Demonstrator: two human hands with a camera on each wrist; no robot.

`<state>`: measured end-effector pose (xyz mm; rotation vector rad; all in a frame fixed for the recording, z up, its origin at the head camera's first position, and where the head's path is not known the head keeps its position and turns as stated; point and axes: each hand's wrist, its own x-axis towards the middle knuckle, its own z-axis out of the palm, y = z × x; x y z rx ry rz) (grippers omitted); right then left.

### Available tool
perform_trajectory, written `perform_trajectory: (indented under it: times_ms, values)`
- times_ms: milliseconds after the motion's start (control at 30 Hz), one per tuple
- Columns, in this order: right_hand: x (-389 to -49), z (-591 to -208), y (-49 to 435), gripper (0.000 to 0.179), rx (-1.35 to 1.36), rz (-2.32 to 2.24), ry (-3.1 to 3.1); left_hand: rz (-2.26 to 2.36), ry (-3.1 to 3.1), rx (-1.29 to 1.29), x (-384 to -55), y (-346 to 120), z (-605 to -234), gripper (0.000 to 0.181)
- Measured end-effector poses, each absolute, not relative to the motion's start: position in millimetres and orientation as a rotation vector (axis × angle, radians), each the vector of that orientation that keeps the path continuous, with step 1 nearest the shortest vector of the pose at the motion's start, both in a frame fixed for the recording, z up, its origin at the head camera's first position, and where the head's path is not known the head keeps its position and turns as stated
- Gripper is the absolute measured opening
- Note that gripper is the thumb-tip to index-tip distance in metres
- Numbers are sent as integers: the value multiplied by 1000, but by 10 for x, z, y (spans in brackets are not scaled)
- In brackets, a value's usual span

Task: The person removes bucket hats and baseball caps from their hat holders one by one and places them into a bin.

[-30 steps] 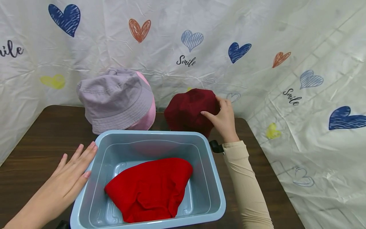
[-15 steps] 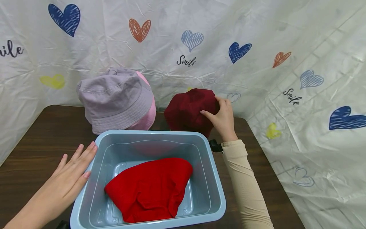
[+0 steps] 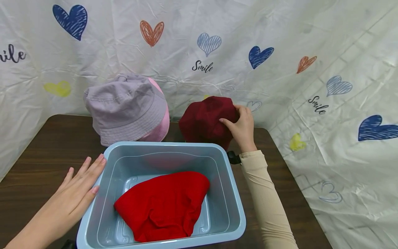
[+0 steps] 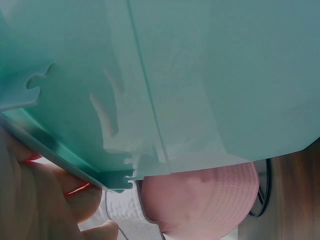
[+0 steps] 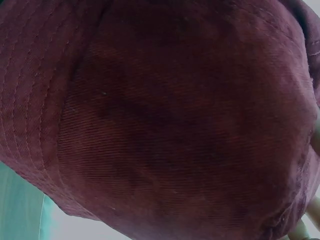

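Observation:
My right hand [image 3: 243, 128] grips the right side of a maroon bucket hat [image 3: 206, 119] behind the basin, thumb in front and fingertips over the far edge. In the right wrist view the hat's cloth [image 5: 185, 125] and stitched brim [image 5: 30, 90] fill most of the picture. A light blue plastic basin [image 3: 237, 200] stands at the front, with a folded red cloth piece [image 3: 164, 207] lying in it. Straight-fingered, my left hand [image 3: 66, 197] rests against the basin's left rim; the left wrist view shows its fingers at the rim and the basin's outer wall [image 4: 175, 90].
A lilac bucket hat [image 3: 122, 107] leans over a pink hat [image 3: 161, 128] behind the basin, to the left. All stand on a dark brown table [image 3: 31, 166]. A white cloth backdrop [image 3: 180, 20] printed with hearts hangs close behind its far edge.
Hardly anything differs. The right wrist and sleeve have shifted very slightly left while the hand stays on the maroon bucket hat; the left hand and the basin are still.

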<state>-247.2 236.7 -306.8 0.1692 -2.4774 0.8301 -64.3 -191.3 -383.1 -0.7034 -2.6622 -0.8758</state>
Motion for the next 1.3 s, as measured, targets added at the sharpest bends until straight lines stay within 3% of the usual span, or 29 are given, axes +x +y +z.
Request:
perform_trajectory:
  times_ms: [633,967,1300]
  values:
    - [-2530,-3122,2388,41,192,785,-2314,-884,-2666,-703,-637,-1914,-3840,64]
    - [-2556,-3133,2444,16,213,713,-2184,-888,-2665,-699,-635,-1911,-3838,64]
    - [-2558,-3097,2469,13,159,711,-2128,-887,-2677,-697,-643,-1913,-3833,64]
